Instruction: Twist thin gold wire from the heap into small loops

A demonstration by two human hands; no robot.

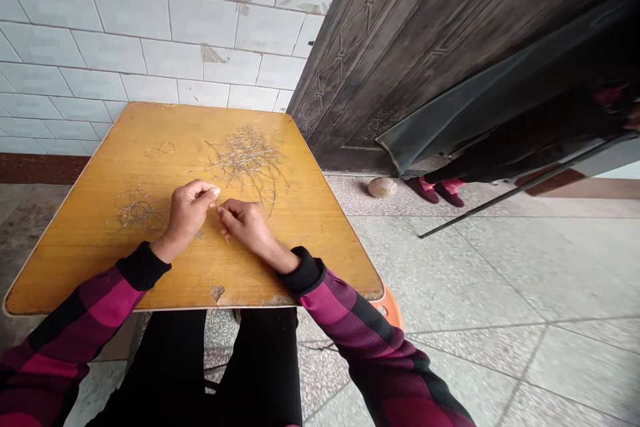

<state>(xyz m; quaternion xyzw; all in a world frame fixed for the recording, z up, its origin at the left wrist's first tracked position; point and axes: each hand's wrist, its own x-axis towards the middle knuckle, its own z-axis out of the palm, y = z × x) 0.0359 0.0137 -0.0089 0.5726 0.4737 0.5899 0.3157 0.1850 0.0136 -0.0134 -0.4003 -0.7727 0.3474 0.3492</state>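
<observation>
My left hand (190, 210) is closed in a pinch above the middle of the wooden table (280, 260). Right beside it my right hand (245, 223) pinches too, fingertips nearly touching those of the left. A thin wire seems to run between them, though little of it shows. Behind the hands lies a large tangled heap of thin silvery wire (247, 153), some strands curling toward my right hand. Left of my left hand is a smaller tangle of wire (137, 210). One loose wire loop (160, 149) rests farther back on the left.
A white tiled wall (175, 60) borders the table's far edge, with a dark carved door (340, 93) to the right. A person in dark red shoes (435, 192) stands there near a pale ball (382, 187) and a slanting dark pole (480, 203). Something orange (393, 307) juts out by the table's right corner.
</observation>
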